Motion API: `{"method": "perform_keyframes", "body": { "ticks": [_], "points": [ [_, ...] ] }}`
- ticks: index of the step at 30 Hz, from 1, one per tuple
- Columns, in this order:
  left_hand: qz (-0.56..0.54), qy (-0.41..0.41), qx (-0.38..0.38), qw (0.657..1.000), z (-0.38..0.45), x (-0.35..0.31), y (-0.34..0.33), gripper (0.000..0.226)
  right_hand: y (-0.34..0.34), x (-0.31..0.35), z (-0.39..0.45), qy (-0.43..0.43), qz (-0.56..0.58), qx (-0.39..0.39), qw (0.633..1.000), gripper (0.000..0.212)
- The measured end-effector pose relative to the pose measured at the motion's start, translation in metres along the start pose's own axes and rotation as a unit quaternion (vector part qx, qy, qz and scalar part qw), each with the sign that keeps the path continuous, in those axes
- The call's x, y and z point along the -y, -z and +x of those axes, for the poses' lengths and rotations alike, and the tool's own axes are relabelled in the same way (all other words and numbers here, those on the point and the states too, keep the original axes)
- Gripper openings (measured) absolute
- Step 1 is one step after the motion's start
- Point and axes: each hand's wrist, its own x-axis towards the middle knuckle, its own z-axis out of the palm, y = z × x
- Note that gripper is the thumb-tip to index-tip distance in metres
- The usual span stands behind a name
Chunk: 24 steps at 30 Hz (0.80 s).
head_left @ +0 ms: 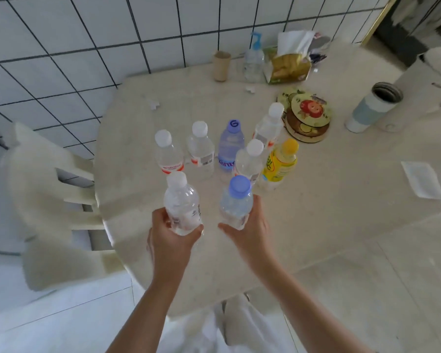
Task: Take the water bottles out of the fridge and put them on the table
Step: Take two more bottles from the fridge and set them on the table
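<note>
A pale, speckled round-edged table stands against a white tiled wall with dark grout, over a light tiled floor, with a cream chair at its 9 o'clock side. The left hand grips a clear white-capped bottle around its lower body, held upright above the table's near edge; its printed label is too blurred to read. At 3 o'clock of it, the right hand wraps the base of a blue-capped bottle, also upright. At 12 o'clock of both hands six bottles stand on the table in a close cluster: four clear ones with white caps, such as the leftmost, a bluish bottle with a "G"-like mark on its cap and a partly legible blue label, and a yellow-capped bottle whose writing I cannot make out. Farther toward 1 o'clock lie stacked round fruit-pattern coasters, a tissue pack, a pump bottle, and an open tumbler.
</note>
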Motion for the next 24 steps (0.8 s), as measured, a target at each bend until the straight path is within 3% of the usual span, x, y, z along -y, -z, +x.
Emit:
{"method": "perform_keyframes", "body": {
  "ticks": [4, 8, 13, 18, 24],
  "points": [
    [0.004, 0.032, -0.040, 0.999, 0.027, 0.003, -0.021, 0.063, -0.020, 0.002, 0.040, 0.016, 0.023, 0.012, 1.000, 0.074],
    [-0.018, 0.072, -0.067, 0.995, 0.048, 0.008, -0.040, 0.066, -0.036, -0.003, 0.070, 0.033, 0.016, 0.045, 0.998, 0.069],
    [-0.015, 0.065, -0.116, 0.991, 0.067, 0.007, -0.056, 0.066, -0.046, -0.006, 0.095, 0.037, -0.002, 0.059, 0.998, 0.072],
    [-0.014, 0.077, -0.119, 0.990, 0.074, 0.009, -0.064, 0.065, -0.049, -0.016, 0.107, 0.018, -0.013, 0.070, 0.997, 0.059],
    [0.013, 0.082, -0.120, 0.989, 0.071, 0.017, -0.074, 0.072, -0.052, -0.022, 0.115, 0.031, -0.019, 0.081, 0.996, 0.057]
  ]
}}
